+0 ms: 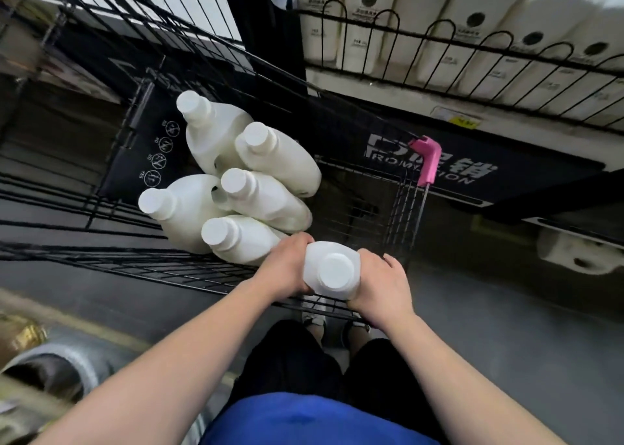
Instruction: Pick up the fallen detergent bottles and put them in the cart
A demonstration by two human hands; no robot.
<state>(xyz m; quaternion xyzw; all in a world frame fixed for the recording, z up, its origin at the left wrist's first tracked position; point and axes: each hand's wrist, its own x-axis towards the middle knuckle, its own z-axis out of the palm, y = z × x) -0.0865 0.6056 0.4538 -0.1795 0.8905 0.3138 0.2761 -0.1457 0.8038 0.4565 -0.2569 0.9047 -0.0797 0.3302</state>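
Five white plastic detergent bottles (pixel 243 181) lie heaped in the left of the black wire cart (pixel 169 269), caps toward the camera. Just right of them, the left hand (pixel 287 265) curls round a sixth white bottle (pixel 332 270). The bottle is upright, cap up, above the cart's near edge. The right hand (pixel 381 282) clasps its other side. Both hands are equally close, and the likeliest drop spot is the wire floor ahead and to the right.

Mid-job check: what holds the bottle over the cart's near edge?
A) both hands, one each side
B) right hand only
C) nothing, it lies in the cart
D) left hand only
A: the left hand and the right hand hold the white bottle from opposite sides, fingers curled round it.
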